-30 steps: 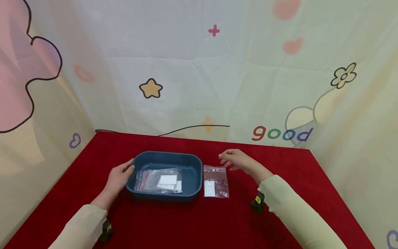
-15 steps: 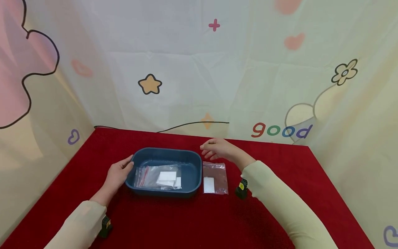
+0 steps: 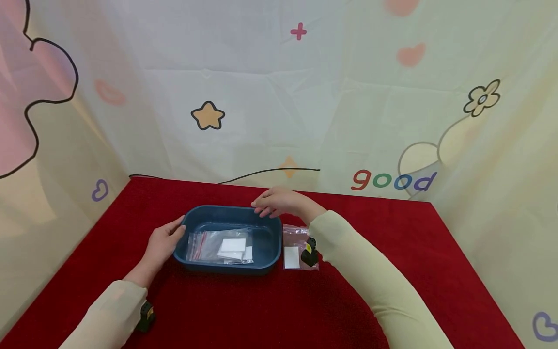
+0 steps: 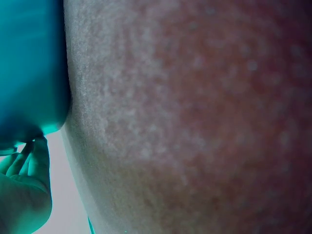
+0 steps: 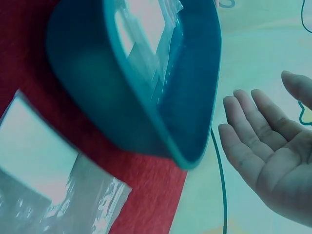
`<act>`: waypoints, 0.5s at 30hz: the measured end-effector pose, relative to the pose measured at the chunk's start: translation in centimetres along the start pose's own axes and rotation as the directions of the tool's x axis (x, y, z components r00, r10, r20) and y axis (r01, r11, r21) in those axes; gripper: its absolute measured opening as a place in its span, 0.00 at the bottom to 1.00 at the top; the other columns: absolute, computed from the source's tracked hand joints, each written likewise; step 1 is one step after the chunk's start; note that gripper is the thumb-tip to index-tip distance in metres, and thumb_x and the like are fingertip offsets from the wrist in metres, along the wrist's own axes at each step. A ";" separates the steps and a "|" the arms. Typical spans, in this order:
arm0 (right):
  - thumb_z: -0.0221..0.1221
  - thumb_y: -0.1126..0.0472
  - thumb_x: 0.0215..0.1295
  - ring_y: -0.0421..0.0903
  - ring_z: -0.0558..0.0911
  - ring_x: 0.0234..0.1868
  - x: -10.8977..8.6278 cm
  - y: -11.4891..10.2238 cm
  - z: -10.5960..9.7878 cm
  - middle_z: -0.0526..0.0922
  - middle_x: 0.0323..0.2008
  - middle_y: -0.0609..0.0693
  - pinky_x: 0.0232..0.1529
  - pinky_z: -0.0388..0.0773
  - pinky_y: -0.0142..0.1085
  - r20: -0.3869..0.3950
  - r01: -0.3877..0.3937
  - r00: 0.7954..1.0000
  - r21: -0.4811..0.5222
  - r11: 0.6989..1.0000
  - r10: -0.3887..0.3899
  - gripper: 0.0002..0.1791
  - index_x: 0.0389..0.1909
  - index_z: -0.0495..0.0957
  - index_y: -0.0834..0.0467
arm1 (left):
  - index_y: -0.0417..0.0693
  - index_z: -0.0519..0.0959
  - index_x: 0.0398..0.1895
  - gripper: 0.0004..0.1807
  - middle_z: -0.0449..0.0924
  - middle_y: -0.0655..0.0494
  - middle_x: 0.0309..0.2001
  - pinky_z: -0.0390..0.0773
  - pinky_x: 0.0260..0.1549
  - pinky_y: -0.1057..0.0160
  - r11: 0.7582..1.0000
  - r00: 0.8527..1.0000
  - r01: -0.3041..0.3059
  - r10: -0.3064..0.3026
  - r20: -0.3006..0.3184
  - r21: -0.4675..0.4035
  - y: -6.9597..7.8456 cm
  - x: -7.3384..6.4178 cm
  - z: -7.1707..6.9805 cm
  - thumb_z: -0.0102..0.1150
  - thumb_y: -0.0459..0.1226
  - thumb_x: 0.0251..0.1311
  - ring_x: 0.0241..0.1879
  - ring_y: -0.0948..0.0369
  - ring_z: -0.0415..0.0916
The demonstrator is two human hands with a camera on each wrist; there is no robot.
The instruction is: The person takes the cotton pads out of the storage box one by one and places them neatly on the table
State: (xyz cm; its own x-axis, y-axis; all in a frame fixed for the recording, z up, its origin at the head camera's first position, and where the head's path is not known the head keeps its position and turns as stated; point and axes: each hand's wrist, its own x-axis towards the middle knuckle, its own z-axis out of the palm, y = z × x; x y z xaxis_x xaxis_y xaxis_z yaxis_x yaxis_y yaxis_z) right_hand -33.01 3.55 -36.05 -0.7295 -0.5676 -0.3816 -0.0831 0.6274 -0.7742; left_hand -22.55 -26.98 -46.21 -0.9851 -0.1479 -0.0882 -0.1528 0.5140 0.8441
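A blue plastic basin [image 3: 266, 237] stands on the red cloth, with a stack of clear zip-lock bags [image 3: 209, 245] inside it. White rectangular pieces show in the bags. My left hand [image 3: 162, 242] holds the basin's left rim between thumb and fingers; in the left wrist view its fingertips [image 4: 40, 146] meet the basin's outer side. My right hand [image 3: 279, 201] hovers by the far right corner of the rim, holding nothing. Its fingers [image 5: 273, 117] are spread and relaxed in the right wrist view. Another zip-lock bag [image 3: 291, 257] with a white piece lies flat right of the basin, partly covered by the wrist camera.
Red cloth [image 3: 261, 310] covers the table. A pale printed curtain [image 3: 261, 111] hangs behind and along both sides. A small black camera [image 3: 310, 252] sits on my right wrist, and another [image 3: 146, 317] on the left.
My right hand has moved left, from above the loose bag to the basin's far right rim. The left hand stays at the basin's left side, and the bags lie as before.
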 end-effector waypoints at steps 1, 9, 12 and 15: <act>0.57 0.51 0.75 0.57 0.82 0.64 0.3 -0.2 0.2 0.83 0.63 0.60 0.68 0.79 0.47 0.011 0.000 1.000 -0.003 1.000 0.000 0.27 0.68 0.75 0.62 | 0.40 0.58 0.78 0.29 0.61 0.34 0.76 0.66 0.74 0.40 1.000 1.000 -0.001 0.001 0.002 0.000 0.0 0.0 0.0 0.44 0.40 0.79 0.77 0.39 0.59; 0.57 0.50 0.74 0.57 0.81 0.65 2.0 -1.1 1.7 0.81 0.64 0.61 0.69 0.77 0.47 0.065 -0.003 0.998 -0.003 1.000 0.003 0.28 0.68 0.75 0.62 | 0.40 0.59 0.78 0.29 0.60 0.35 0.76 0.65 0.74 0.40 1.000 1.000 0.009 -0.009 0.006 0.005 -0.1 0.0 0.1 0.45 0.40 0.79 0.77 0.39 0.58; 0.58 0.51 0.74 0.58 0.81 0.65 2.6 -1.3 2.2 0.82 0.64 0.61 0.70 0.76 0.48 0.087 -0.014 0.996 -0.005 1.000 0.015 0.27 0.67 0.76 0.61 | 0.41 0.59 0.79 0.29 0.60 0.35 0.77 0.65 0.74 0.40 1.000 1.000 0.014 -0.014 0.006 0.005 -0.1 0.0 0.0 0.45 0.40 0.79 0.78 0.39 0.57; 0.57 0.53 0.74 0.58 0.80 0.66 3.0 -1.4 2.6 0.81 0.64 0.61 0.72 0.75 0.49 0.111 -0.028 0.993 -0.009 1.000 0.029 0.26 0.67 0.76 0.61 | 0.41 0.58 0.79 0.29 0.60 0.36 0.77 0.65 0.75 0.41 1.000 1.000 0.010 -0.010 0.010 0.004 -0.1 0.0 0.0 0.45 0.40 0.79 0.78 0.40 0.57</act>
State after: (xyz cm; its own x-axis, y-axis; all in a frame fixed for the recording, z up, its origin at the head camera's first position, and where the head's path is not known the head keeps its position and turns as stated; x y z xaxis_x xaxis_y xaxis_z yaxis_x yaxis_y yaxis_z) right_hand -33.34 -0.47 -37.41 -0.6515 -0.6051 -0.4575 -0.0690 0.6479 -0.7586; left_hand -22.49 -27.02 -46.24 -0.9843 -0.1442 -0.1022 -0.1629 0.5156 0.8412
